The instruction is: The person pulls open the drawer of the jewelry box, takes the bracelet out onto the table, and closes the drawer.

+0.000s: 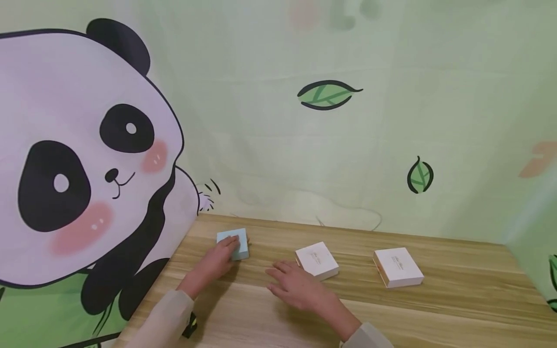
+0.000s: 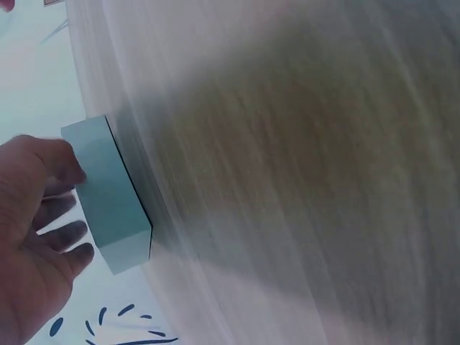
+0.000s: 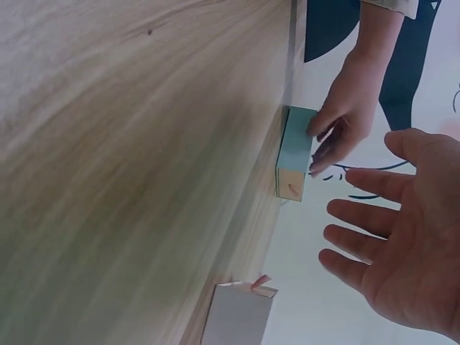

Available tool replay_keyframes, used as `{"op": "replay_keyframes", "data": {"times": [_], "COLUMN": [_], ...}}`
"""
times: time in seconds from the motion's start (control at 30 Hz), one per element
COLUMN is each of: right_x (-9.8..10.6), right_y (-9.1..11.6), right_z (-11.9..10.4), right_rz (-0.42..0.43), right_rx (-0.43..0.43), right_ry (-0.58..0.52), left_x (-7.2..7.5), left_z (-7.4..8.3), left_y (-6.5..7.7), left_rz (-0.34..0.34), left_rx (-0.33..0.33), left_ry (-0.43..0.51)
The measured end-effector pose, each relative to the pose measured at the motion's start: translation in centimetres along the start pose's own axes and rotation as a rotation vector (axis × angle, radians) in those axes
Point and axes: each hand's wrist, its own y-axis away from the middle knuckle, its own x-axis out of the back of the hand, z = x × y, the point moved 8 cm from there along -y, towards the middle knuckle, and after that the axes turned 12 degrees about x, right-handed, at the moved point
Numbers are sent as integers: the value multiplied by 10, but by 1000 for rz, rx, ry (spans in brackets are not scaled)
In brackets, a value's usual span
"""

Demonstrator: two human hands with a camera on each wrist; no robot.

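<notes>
A light blue box (image 1: 241,251) lies at the left of the table, and my left hand (image 1: 221,257) is over its top. In the left wrist view, the thumb meets the edge of the blue box (image 2: 113,190) while the loosely bent fingers lie over the top face. My right hand (image 1: 300,286) hovers with spread fingers just in front of a white box (image 1: 319,257), covering part of its near edge. The right wrist view shows this hand's palm (image 3: 424,237) with nothing in it.
A second white box (image 1: 398,267) lies further right on the wooden table (image 1: 461,290). A green cloth backdrop with a printed panda (image 1: 87,145) rises behind and to the left. A small dark and yellow object (image 1: 190,326) shows beside the left sleeve.
</notes>
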Motion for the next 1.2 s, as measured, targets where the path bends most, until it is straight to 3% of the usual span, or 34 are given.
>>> {"op": "replay_keyframes", "data": {"times": [0.07,0.27,0.63,0.9,1.07,1.2], "right_x": [-1,-6,-11,-36,-33,-25], "right_y": [-2,-12,-36,-62,-84,-100], "right_z": [1,7,15,24,33,47], "right_rz": [21,75,108,62,92,123], "right_rx": [3,-3,4,-32,-44,-107], "right_ry": [9,7,7,-26,-39,-71], "left_x": [-2,-21,-10,-25,-26,-22], "left_z": [-2,-11,-12,-23,-26,-24], "left_y": [-1,-7,-8,2,2,-4], "left_rz": [-39,-197,-143,-153,-167,-168], "left_rx": [38,132,59,36,40,27], "left_ry": [19,-47,33,-62,-64,-83]}}
